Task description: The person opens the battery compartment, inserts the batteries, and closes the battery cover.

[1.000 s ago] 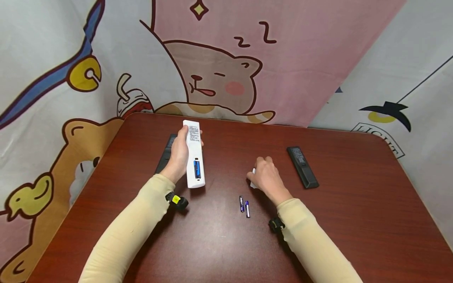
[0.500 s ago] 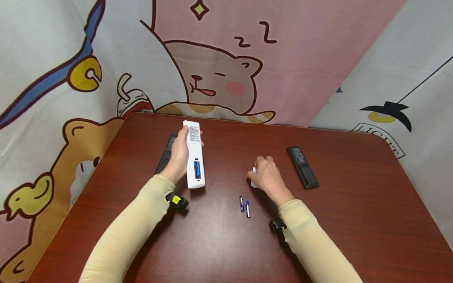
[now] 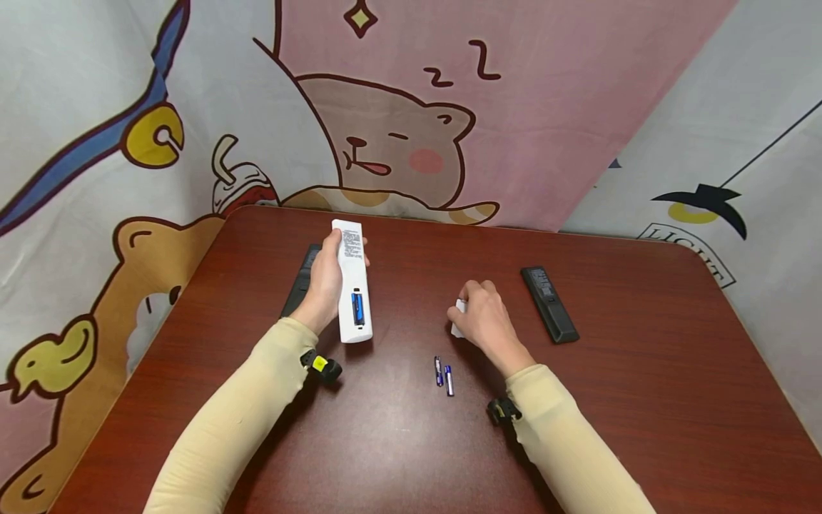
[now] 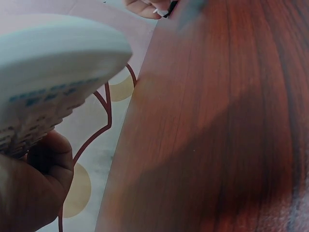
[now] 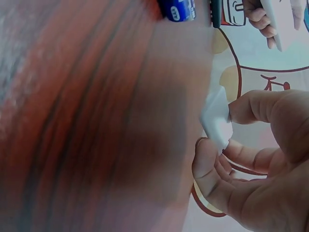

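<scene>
My left hand (image 3: 325, 275) grips a white remote control (image 3: 349, 268), its back turned up. Blue batteries (image 3: 357, 308) lie in the remote's uncovered compartment. In the left wrist view, the rounded end and button side of the remote (image 4: 58, 58) show above curled fingers. Right of it, my right hand (image 3: 486, 320) pinches a small white battery cover (image 3: 459, 319) over the table. Thumb and fingertips hold this cover (image 5: 217, 118) by its edges in the right wrist view. Two loose purple-and-silver batteries (image 3: 444, 375) lie on the table, nearer the person than the right hand.
A black remote (image 3: 549, 303) lies to the right of the right hand. Another dark remote (image 3: 300, 285) is partly hidden behind the left hand. The brown wooden table (image 3: 411, 450) ends at a patterned cloth (image 3: 533, 107) behind it.
The battery cover has tilted and shifted slightly away from the person in the right hand's fingers. The left hand and the white remote stay nearly still.
</scene>
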